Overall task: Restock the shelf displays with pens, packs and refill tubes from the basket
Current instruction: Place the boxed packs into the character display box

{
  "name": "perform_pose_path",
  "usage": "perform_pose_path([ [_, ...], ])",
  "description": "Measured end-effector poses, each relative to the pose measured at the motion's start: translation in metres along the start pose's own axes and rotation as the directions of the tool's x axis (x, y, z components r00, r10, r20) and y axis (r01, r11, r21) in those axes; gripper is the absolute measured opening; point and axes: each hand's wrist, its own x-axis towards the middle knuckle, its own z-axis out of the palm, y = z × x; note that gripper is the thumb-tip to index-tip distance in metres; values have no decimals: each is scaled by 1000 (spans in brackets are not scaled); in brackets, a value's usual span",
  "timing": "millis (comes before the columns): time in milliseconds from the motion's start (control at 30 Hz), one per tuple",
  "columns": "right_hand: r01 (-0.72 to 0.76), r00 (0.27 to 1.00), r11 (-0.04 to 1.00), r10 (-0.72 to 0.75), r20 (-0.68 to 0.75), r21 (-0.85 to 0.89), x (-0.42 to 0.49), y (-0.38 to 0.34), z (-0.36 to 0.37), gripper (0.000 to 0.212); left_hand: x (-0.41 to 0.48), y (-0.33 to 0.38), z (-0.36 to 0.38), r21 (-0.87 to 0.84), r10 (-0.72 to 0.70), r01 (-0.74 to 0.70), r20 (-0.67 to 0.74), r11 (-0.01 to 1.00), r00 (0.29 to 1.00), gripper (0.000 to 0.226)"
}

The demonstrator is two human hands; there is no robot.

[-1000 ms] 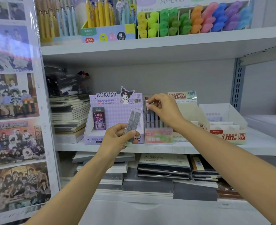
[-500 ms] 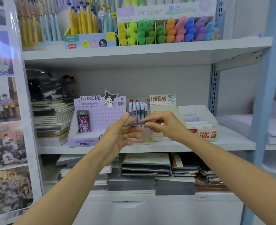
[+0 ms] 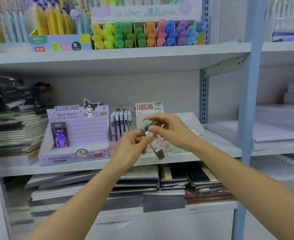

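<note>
Since half a second ago the refill tube has swung from lying almost level between the hands to hanging steeply. Its pale green cap is now up and to the left, and its dark lower end points down and to the right. Both hands have drifted right along the shelf front, away from the pen row.

Head view: the left hand has its fingers curled and pinches the tube at its middle from the left. The right hand reaches in from the right, with thumb and forefinger nipping the tube just below the cap and the other fingers bent above it. The tube hangs in the air on the near side of the middle shelf, touching only the two hands, in front of the green-and-white display box.

Left of that box a row of pastel pens stands upright. Further left is the purple Kuromi box, with one dark pack standing at its left end. A white tray sits just right of the hands, and stacked notebooks fill the far left.

On the upper shelf are highlighters sorted by colour, with yellow pens to their left. Flat notebook piles lie under the middle shelf. A blue post rises at the right, with white paper stacks beyond it.
</note>
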Motion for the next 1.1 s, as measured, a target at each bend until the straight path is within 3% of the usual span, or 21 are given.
perform_pose_path([
  [67,-31,995,999,34,-96,33,2,2,-15,20,6,-6,9,231,93,-79,-49,970,994,15],
  [167,-47,918,996,72,-391,71,9,9,-46,13,11,-20,17,639,261,-191,-15,745,965,42],
  [267,-69,803,997,40,-595,-26,18,23,-70,14,14,-38,27,791,236,-235,118,564,964,64],
  [367,-192,798,972,72,-599,-139,25,46,-77,12,18,-53,37,864,209,-232,151,447,966,68],
  [633,-297,893,901,145,-426,-317,28,80,-63,12,17,-60,38,864,293,-258,136,433,947,58],
  [800,-312,944,876,243,-224,-368,31,79,-60,14,17,-58,36,858,325,-273,133,436,936,56],
  [1000,-357,933,817,294,-206,-452,30,82,-51,22,15,-55,35,855,292,-270,147,443,945,58],
  [1100,-308,945,810,198,-261,-498,24,70,-51,32,10,-52,33,817,302,-297,159,494,940,57],
])
